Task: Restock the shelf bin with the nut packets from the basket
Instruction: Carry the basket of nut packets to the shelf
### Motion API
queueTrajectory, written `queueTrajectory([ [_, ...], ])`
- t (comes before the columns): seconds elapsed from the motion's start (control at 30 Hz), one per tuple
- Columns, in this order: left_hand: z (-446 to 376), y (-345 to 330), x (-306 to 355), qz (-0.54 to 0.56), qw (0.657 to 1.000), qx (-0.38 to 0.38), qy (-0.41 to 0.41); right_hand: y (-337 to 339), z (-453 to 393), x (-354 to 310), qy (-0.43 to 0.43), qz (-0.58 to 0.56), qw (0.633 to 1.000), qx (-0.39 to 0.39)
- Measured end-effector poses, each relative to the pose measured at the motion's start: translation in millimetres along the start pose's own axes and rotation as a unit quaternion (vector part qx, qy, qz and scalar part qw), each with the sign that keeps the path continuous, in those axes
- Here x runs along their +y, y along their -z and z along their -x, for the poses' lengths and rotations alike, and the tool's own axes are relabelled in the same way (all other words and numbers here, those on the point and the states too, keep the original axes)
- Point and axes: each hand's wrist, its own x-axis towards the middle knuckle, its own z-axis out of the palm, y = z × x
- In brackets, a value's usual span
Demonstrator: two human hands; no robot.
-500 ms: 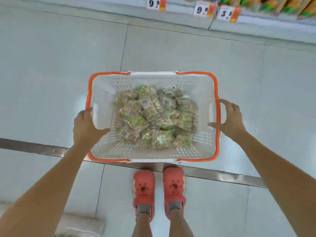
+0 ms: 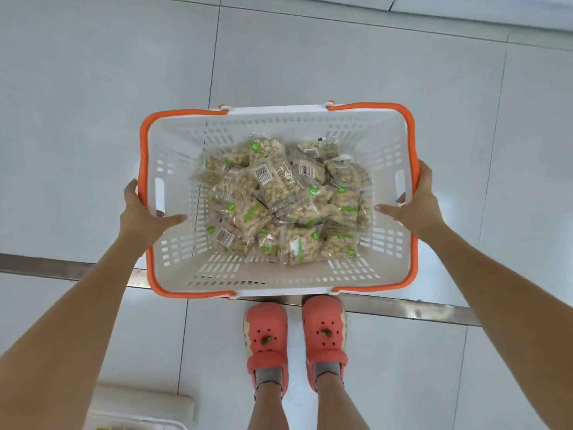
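A white plastic basket (image 2: pixel 173 169) with orange handles fills the middle of the head view, held above the tiled floor. Inside lies a heap of several clear nut packets (image 2: pixel 279 200) with green labels and barcodes. My left hand (image 2: pixel 142 215) grips the basket's left rim, thumb inside the wall. My right hand (image 2: pixel 415 206) grips the right rim the same way. The shelf bin is out of view.
Grey floor tiles lie all around, crossed by a metal strip (image 2: pixel 46 265) under the basket. My feet in coral clogs (image 2: pixel 294 339) stand just behind it. A white object (image 2: pixel 139 408) sits at the lower left. A pale shelf base (image 2: pixel 483 10) runs along the top right.
My right hand has closed onto the basket's right rim. The basket has come closer to me, and the view has tilted down so the shelf price tags have left the frame.
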Motion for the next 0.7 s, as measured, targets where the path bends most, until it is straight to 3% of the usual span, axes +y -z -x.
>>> queueTrajectory([
  [0.37,39,26,3,-0.008,0.999,-0.037,0.029,23,32,-22,-0.072,0.000,0.997,0.014],
  [0.57,116,100,20,-0.004,0.998,-0.052,0.043,76,99,-79,-0.077,-0.009,0.997,0.006],
  [0.7,183,170,39,0.018,0.998,-0.018,0.052,125,153,-137,-0.059,-0.015,0.998,-0.020],
])
